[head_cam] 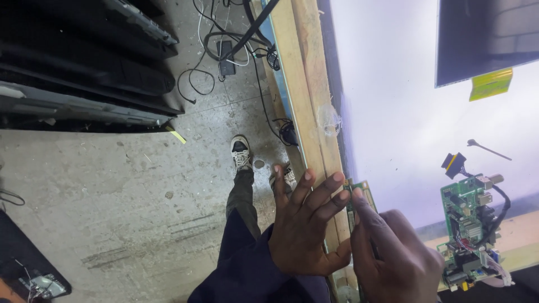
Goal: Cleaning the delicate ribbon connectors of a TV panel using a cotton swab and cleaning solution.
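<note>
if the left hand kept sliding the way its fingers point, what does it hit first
Probably the narrow green circuit strip at the bright panel's edge; the left hand's fingertips are already at it, beside the right hand. Depth is unclear.

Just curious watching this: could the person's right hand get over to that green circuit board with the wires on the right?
Probably yes. The right hand lies beside the green circuit board, and only bare white panel shows between them, though it is pinching a narrow green strip.

Rough bare wood frame, glossy green circuit board, matt speckled concrete floor
</note>
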